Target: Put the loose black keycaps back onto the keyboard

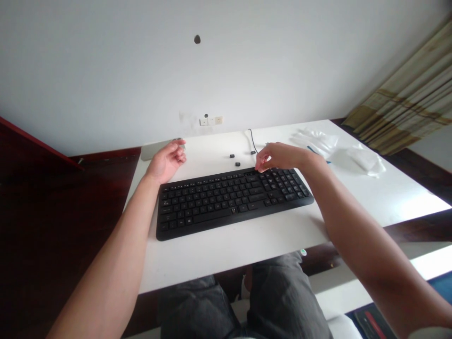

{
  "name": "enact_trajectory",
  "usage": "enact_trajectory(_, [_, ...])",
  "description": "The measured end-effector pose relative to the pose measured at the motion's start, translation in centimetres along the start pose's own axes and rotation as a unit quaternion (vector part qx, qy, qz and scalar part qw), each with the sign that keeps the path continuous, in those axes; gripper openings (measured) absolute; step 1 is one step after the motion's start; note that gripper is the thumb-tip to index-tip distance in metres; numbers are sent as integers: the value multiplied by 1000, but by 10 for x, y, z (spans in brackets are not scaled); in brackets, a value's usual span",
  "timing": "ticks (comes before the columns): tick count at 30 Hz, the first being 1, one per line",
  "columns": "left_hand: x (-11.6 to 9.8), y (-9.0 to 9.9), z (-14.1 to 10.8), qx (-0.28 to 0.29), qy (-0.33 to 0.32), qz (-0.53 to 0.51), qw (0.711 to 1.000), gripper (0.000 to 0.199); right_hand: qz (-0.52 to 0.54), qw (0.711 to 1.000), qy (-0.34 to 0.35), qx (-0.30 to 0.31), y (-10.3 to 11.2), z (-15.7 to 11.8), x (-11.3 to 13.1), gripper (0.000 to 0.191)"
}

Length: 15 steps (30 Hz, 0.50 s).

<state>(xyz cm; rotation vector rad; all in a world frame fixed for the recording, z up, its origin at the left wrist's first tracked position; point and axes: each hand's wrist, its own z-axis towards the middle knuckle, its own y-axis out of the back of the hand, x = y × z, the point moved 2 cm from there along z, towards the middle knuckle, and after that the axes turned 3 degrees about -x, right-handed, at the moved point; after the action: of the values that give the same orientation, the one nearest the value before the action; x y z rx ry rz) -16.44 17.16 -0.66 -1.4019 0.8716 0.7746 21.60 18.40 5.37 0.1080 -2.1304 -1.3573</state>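
Observation:
A black keyboard (215, 200) lies slightly angled on the white table (197, 256). Over its back edge, left of the number pad, my right hand (273, 156) points down with thumb and fingers pinched together; what is between the fingertips is hidden. My left hand (166, 162) rests by the keyboard's back left corner, palm turned inward, fingers loosely curled and holding nothing visible. Behind the keyboard are small black keycaps: one on the left (232, 156), one nearer the keyboard (238, 164) and one close to my right hand (253, 152).
The keyboard's black cable (252, 136) runs to the table's back edge. Crumpled clear plastic wrapping (318, 141) lies at the right, with more plastic (367, 161) beside it. A greyish flat object (153, 149) sits behind my left hand. Wall sockets (211, 121) are beyond the table.

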Motion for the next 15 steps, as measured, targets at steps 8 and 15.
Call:
enact_trajectory(8, [0,-1,1,-4,-1,7,1000,20,-37,999,-13,16,3,-2,14,9])
enact_trajectory(15, [0,0,1,-7,-3,9,1000,18,-33,998,-36,34,0,8,14,4])
